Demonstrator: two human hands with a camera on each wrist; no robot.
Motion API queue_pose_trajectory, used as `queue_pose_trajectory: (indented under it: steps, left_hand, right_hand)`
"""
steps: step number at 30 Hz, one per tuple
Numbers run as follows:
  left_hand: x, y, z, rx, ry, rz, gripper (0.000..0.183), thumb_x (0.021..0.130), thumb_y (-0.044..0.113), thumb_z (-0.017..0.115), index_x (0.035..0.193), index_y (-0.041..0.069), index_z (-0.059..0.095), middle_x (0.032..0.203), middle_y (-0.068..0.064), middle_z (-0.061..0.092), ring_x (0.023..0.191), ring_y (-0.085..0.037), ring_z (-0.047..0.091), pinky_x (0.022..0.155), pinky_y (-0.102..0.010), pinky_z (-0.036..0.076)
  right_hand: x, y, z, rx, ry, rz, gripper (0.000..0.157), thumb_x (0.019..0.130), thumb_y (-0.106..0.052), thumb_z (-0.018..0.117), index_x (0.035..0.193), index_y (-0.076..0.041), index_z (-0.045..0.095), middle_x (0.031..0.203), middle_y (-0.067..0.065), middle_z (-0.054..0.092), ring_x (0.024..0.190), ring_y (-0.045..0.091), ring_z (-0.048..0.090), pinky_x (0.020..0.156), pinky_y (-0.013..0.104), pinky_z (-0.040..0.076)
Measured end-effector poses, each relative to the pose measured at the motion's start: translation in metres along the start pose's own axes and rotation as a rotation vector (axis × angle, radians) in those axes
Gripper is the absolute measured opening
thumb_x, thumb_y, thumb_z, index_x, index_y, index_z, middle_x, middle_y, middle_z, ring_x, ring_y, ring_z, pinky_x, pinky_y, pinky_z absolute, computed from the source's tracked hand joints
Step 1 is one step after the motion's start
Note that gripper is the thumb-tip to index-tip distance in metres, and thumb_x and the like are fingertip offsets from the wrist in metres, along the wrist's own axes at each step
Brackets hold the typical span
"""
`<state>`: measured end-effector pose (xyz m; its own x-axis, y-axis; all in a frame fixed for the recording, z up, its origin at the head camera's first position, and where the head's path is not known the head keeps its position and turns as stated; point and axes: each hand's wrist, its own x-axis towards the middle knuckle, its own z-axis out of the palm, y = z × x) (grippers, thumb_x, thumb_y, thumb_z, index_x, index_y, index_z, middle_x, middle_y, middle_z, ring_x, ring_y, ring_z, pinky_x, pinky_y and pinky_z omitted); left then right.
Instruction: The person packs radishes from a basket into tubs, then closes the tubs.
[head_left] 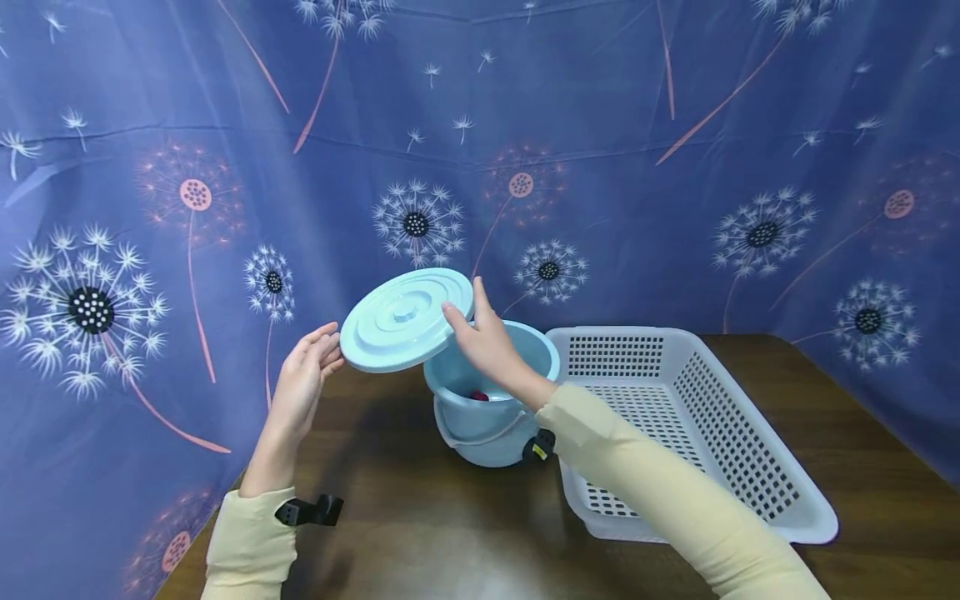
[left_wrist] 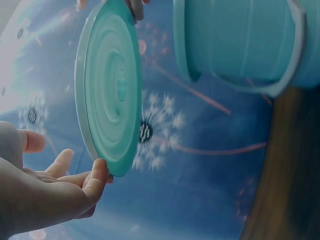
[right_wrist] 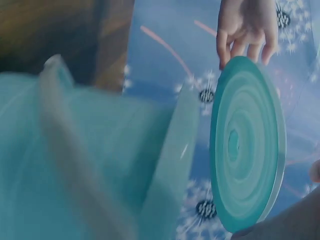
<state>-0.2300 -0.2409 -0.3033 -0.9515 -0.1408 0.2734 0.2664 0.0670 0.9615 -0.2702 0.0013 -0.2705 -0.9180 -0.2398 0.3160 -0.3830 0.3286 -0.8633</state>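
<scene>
A round light-blue bucket lid [head_left: 401,321] is held tilted in the air, up and left of the bucket's mouth. My right hand [head_left: 491,342] grips its right edge, thumb over the top face. At the opposite edge, the fingertips of my left hand [head_left: 303,375] touch the rim, while the left thumb stays off it in the left wrist view. The light-blue bucket [head_left: 487,446] stands upright on the table with its mouth uncovered and its pale carrying handle hanging down in front. Inside lies a small red item [head_left: 478,396] beside something whitish, both mostly hidden.
A white perforated plastic basket [head_left: 750,450] sits on the brown wooden table [head_left: 420,533], right of the bucket and partly behind my right forearm. A blue curtain [head_left: 637,250] with dandelion prints hangs behind and along the left side.
</scene>
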Motion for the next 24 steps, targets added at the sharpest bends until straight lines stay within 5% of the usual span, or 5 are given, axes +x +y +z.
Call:
queue_pose_trajectory:
  steps: [12,24]
  left_hand:
    - [0.002,-0.008,0.050,0.099,-0.148,-0.007,0.045,0.103,0.026,0.033,0.139,-0.001,0.037,0.143,-0.018,0.040,0.128,-0.028,0.044,0.105,-0.033,0.039]
    - [-0.002,-0.021,0.071,0.124,-0.200,-0.053,0.041,0.102,0.026,0.036,0.135,0.003,0.044,0.142,-0.016,0.043,0.129,-0.031,0.044,0.109,-0.044,0.035]
  right_hand:
    - [-0.014,0.041,-0.064,-0.142,-0.033,0.173,0.072,0.096,-0.057,0.034,0.152,-0.019,0.009,0.158,0.005,0.012,0.144,0.027,0.013,0.116,0.049,0.017]
    - [-0.030,0.066,-0.086,-0.209,-0.067,0.258,0.072,0.098,-0.055,0.029,0.151,-0.011,0.009,0.158,0.010,0.011,0.144,0.029,0.013,0.115,0.048,0.019]
